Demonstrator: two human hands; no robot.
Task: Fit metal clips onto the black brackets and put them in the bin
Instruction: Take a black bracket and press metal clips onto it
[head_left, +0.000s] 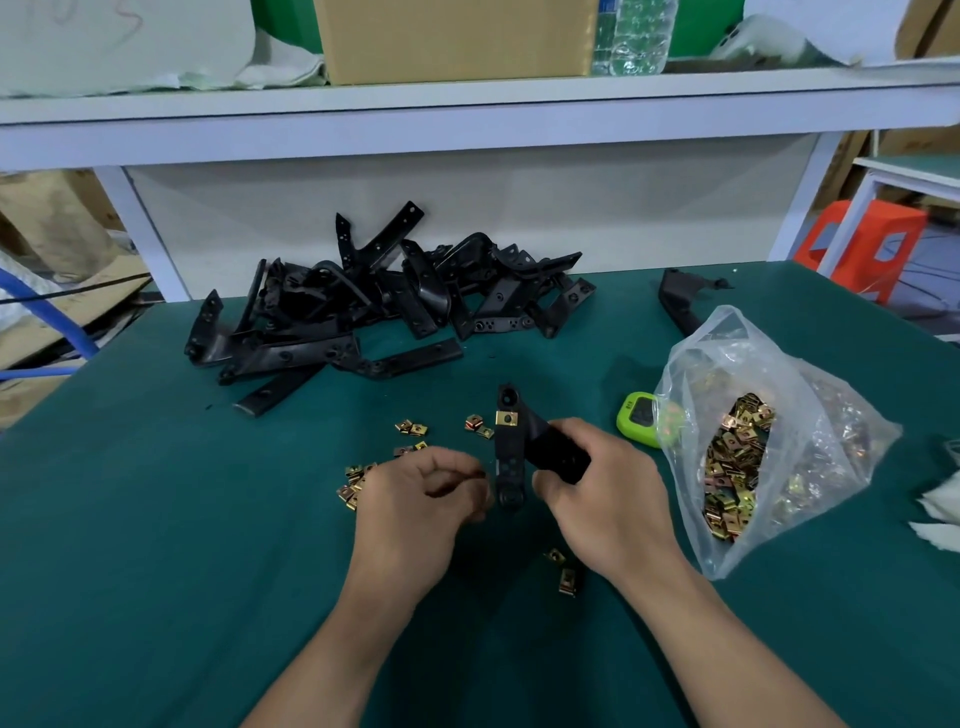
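Two loose brass-coloured folded metal clips (563, 569) lie on the green matte surface (156, 519) between the wrists. The right hand (602, 493) grips the black angled plastic bracket (510, 457), fingers (587, 441) wrapped round its thicker arm. Its slim holed arm stands beside the left hand (415, 493), whose curled fingers (452, 462) pinch together, on what I cannot tell. One fitted clip (506, 418) sits near the bracket's top. Beyond lie a crinkled clear bag (737, 353) of clips and a glossy black bracket pile (389, 301).
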